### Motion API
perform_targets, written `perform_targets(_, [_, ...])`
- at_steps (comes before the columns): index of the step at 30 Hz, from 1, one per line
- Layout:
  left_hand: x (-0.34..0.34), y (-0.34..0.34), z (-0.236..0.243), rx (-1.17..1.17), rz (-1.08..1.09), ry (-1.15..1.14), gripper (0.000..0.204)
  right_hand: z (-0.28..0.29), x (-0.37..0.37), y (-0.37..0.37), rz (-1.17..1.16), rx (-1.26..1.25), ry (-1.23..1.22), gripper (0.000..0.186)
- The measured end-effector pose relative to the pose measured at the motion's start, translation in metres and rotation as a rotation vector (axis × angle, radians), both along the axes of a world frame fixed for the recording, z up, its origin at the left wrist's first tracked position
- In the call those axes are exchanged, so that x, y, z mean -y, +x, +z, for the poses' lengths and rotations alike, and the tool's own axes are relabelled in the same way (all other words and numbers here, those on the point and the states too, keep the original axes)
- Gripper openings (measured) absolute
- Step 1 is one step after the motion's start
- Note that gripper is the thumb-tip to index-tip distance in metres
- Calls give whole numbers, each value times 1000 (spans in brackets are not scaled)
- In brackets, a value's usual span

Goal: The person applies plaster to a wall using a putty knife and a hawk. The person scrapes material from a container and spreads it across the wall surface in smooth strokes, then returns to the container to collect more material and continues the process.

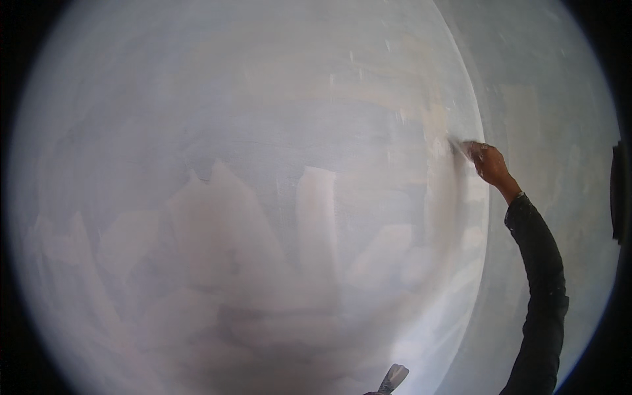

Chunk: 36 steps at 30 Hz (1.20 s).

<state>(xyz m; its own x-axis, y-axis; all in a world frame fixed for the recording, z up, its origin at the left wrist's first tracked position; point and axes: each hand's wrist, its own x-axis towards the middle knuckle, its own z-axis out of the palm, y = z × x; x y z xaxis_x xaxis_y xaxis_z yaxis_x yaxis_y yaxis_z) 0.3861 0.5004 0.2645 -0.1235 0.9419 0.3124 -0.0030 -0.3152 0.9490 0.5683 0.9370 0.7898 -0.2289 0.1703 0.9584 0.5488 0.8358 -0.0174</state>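
My right hand (490, 164) is raised to the wall, at the end of a dark sleeve speckled with pale spots. Its fingers are closed around a putty knife (459, 148), whose thin blade is smeared by motion and meets the wall just left of the corner line. Pale patches of filler (319, 204) cover parts of the grey wall (276, 131) in broad strokes. At the lower edge, the tip of a flat, blade-like tool (395, 376) pokes into view with something dark at its base. Whatever holds it is cut off, and my left hand does not show.
A vertical corner edge (486, 224) curves down the right side, where a second grey-green wall (533, 145) begins. A dark upright object (617, 194) stands out at the far right rim. Shadow falls across the lower wall.
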Motion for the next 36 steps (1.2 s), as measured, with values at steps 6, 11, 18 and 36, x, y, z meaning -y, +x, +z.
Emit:
perform_targets(6, [141, 142, -116, -261, 68, 267, 44, 24, 186, 71, -145, -161, 20, 33])
perform_targets(11, [293, 323, -127, 706, -190, -166, 45, -7, 517, 156, 187, -230, 238, 36])
perform_targets(18, [372, 531, -130, 300, 83, -242, 34, -73, 816, 296, 414, 204, 778, 10])
perform_targets(36, [642, 977, -166, 396, -2, -248, 23, -197, 731, 919, -2, 447, 569, 49])
